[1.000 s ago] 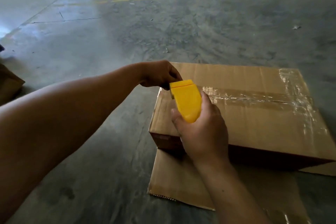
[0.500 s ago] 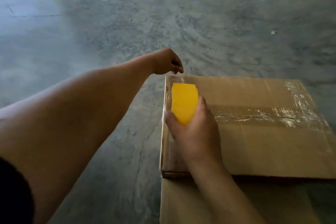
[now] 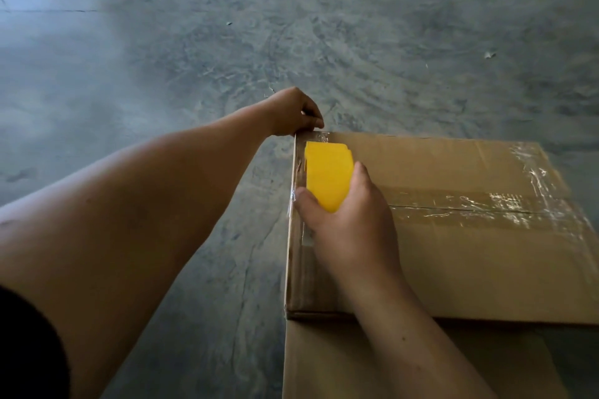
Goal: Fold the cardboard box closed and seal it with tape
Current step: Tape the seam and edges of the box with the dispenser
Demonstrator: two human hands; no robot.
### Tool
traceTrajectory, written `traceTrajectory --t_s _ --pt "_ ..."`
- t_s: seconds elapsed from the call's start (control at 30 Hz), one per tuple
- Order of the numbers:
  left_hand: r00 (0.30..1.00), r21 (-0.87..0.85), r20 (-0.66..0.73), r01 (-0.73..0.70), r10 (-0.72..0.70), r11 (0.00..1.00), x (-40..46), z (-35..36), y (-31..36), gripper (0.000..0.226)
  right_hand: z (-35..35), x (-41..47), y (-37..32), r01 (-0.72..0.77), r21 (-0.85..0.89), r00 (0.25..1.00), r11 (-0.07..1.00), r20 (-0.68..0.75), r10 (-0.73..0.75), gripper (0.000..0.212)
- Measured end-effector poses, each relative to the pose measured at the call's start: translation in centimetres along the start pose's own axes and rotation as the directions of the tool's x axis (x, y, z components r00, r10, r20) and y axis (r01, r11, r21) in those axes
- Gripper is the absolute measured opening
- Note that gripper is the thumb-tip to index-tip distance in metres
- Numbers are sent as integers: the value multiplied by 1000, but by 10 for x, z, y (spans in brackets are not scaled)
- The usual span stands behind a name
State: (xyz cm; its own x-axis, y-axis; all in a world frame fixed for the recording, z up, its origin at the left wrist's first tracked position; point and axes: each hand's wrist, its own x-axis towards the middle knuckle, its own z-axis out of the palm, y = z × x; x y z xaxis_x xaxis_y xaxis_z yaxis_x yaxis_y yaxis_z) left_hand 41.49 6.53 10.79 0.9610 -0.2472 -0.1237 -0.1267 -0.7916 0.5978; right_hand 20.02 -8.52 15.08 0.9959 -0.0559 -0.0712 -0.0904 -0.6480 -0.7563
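head view shows the cardboard box (image 3: 453,236) on the concrete floor (image 3: 162,74), its flaps folded down and clear tape (image 3: 470,207) already over the centre seam and the right edge. half a second ago the yellow tape dispenser (image 3: 329,175) sat nearer the middle of the left edge; it now stands closer to the far left corner, with a shiny strip trailing behind it. the right hand (image 3: 350,230) has its fingers curled round the dispenser. the left hand (image 3: 291,113) has dropped from just beyond the box onto that far left corner, fingertips pinched together on the tape end there. judged from this, the left-edge strip is nearly run and wants cutting and pressing down next.
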Motion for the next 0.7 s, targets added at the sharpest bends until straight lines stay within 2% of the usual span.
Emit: traceTrajectory --t_s 0.17,0.3,0.53,0.63,0.7 --pt "998 -114 8 60 -60 992 -18 12 -5 9 -8 -11 5 16 -69 1000 997 18 -14 92" --pt "995 -181 64 87 -76 980 -35 16 1 16 -19 -33 16 29 -72 999 997 38 -26 91" --pt "984 -63 158 94 -83 994 -59 24 17 17 -30 -67 27 56 -70 997 996 59 -52 92" --pt "990 13 111 91 -92 996 -65 35 21 20 -34 -68 26 47 -93 997 995 68 -41 91" --pt "988 65 67 134 -139 989 -73 42 25 33 -38 -66 22 34 -104 997 994 79 -25 85"
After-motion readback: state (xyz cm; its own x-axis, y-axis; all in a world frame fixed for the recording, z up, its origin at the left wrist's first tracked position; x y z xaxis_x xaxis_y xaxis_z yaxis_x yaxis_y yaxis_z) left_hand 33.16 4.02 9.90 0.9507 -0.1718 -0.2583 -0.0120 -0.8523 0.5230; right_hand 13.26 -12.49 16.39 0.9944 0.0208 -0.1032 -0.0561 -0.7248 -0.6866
